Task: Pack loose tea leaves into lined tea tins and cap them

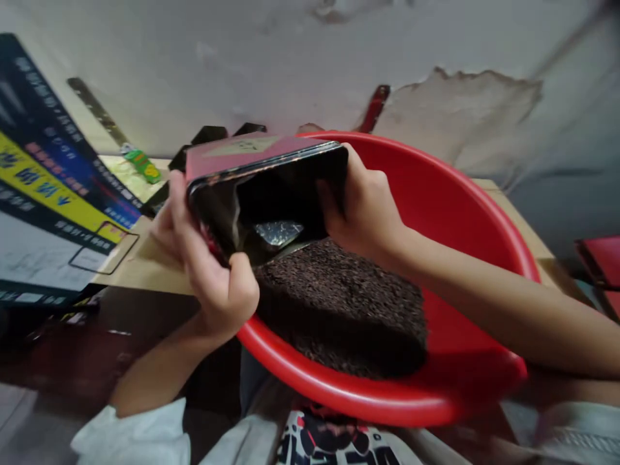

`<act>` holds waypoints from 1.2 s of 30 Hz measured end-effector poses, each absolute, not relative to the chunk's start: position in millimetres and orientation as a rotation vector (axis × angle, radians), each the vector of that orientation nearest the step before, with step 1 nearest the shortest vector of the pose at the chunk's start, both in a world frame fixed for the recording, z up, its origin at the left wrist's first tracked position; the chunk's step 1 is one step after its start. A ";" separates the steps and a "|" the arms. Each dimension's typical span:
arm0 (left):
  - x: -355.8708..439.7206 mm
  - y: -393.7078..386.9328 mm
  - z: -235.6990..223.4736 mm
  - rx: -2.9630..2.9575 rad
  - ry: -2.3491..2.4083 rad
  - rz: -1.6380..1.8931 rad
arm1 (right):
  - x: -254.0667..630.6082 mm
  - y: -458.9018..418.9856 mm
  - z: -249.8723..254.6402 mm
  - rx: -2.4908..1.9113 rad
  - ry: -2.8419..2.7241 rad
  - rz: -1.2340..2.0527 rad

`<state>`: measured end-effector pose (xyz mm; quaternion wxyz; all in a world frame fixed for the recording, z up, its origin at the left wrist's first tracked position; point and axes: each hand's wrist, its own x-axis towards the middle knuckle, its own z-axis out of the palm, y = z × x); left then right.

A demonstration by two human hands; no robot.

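Both hands hold a box (261, 158) with rounded corners, a red side with a pale label, and a dark, shiny inside. Its open mouth faces me, tilted above a red basin (489, 226). My left hand (208, 271) is closed around the box's left end, thumb at the lower rim. My right hand (363, 206) grips the right end, its thumb reaching inside the mouth. A silvery patch (278, 234) shows at the lower part of the opening; I cannot tell what it is. Dark, crumbly material, like loose tea leaves (339, 290), lies heaped in the basin.
On the wooden table (145, 258) behind lie a green-tagged strip (140, 163) and several dark boxes (209, 134). A large printed bag or board (58, 194) stands at left. A red-handled object (375, 108) leans at the peeling wall. Red items (600, 258) sit far right.
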<state>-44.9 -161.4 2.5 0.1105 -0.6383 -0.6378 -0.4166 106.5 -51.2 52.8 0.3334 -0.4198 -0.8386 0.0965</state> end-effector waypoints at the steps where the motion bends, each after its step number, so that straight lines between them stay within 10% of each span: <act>1: -35.9 -146.3 9.3 -1.769 -1.787 -1.386 | 119.4 -46.0 47.7 -1.154 -2.149 0.254; 19: 34.8 15.6 -45.0 -2.649 -1.041 -0.336 | 194.0 29.7 -64.8 -1.797 -1.982 0.357; 36: -50.2 50.1 -6.0 -1.676 -1.451 -1.463 | 208.9 37.9 -30.9 -1.893 -2.094 0.589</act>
